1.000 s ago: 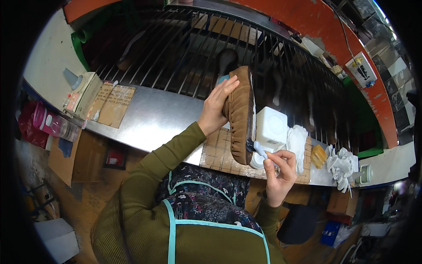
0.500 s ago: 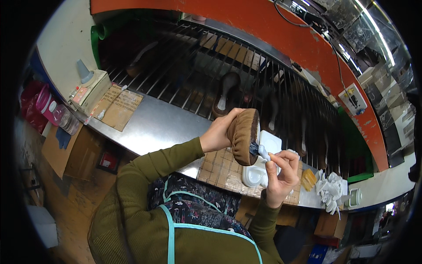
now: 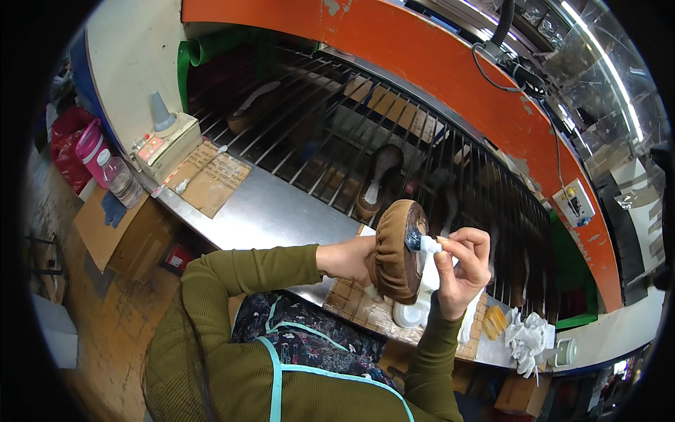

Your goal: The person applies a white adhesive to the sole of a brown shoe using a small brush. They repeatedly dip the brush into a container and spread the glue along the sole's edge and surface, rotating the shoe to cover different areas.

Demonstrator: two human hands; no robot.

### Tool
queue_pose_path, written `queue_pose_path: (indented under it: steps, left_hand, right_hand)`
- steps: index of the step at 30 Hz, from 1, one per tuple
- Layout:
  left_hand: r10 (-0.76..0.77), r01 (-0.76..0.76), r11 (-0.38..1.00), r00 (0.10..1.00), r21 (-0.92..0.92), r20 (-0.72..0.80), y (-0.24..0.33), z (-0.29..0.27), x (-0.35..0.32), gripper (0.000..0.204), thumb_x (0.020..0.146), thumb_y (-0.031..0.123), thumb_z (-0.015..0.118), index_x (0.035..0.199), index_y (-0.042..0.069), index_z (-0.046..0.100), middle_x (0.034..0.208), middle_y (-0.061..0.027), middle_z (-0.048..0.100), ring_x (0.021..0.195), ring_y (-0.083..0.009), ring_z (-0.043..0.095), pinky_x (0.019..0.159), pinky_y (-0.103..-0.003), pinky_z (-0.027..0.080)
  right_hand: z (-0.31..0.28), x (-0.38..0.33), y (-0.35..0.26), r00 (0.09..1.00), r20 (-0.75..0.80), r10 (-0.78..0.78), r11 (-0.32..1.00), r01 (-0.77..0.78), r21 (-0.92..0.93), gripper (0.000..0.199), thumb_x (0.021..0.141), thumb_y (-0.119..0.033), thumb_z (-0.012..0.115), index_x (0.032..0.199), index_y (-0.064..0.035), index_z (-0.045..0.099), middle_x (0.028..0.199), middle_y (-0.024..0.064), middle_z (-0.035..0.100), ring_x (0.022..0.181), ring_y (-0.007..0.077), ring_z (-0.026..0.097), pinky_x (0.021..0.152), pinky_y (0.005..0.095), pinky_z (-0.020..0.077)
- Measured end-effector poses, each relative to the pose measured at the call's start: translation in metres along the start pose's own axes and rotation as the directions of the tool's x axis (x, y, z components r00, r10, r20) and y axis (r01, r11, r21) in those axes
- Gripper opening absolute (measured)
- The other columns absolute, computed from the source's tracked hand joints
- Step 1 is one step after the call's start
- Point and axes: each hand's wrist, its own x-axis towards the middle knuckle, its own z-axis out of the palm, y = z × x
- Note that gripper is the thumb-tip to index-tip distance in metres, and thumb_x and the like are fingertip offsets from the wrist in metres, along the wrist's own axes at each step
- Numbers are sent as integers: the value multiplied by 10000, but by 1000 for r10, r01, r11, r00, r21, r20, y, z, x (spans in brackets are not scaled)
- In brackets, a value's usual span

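Brushing step, apparently: left hand point(image 3: 354, 259) grips brown shoe point(image 3: 394, 259) above desk's point(image 3: 299, 211) near edge, sole point(image 3: 417, 219) facing right; right hand point(image 3: 463, 271) pinches brush point(image 3: 427, 245) against it. Next move likely calls for steady tilt.

Olive ribbed top point(image 3: 172, 344) under a dark, flower-printed apron point(image 3: 309, 325) with mint trim point(image 3: 275, 383).
The long olive sleeves fit close, the left sleeve point(image 3: 256, 271) ending at the wrist behind the left hand point(image 3: 348, 259), the right sleeve point(image 3: 432, 362) at the wrist below the right hand point(image 3: 464, 271); both hands are bare. Below the hands and between the forearms, the apron shows a near-black ground scattered with small pale, pinkish and bluish motifs. Mint bands edge it, one curving across the print, others meeting at a corner nearer the body. A thin dark strand point(image 3: 195, 344), hair or cord, runs down the top on the left hand's side.
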Motion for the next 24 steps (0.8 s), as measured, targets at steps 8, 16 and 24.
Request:
queue_pose_path:
  steps: [8,16,24]
  left_hand:
    - [-346,394,908,898,-146,271,20,7,-11,706,664,-117,768,1289,-74,442,1220,-169,593,1108,-247,595,982,-375,484]
    - [-274,455,751,874,-479,401,-28,18,-14,691,675,-129,747,1297,-74,450,1207,-189,595,1062,-241,616,909,-341,529]
    - [-85,58,545,996,-836,13,-107,-7,-40,983,639,291,878,1416,29,337,1394,-112,464,1304,-272,420,1115,-422,310]
  right_hand:
    - [-5,13,18,994,101,-36,999,35,7,182,745,-4,756,922,12,721,968,81,511,774,129,562,604,212,482]
    - [-42,-42,31,955,215,206,971,-227,78,181,686,-19,778,862,-12,738,924,103,594,832,187,587,702,287,490]
    - [-103,-182,4,692,-216,689,549,-693,-467,114,798,-51,719,904,-10,712,759,50,626,608,83,539,541,227,406]
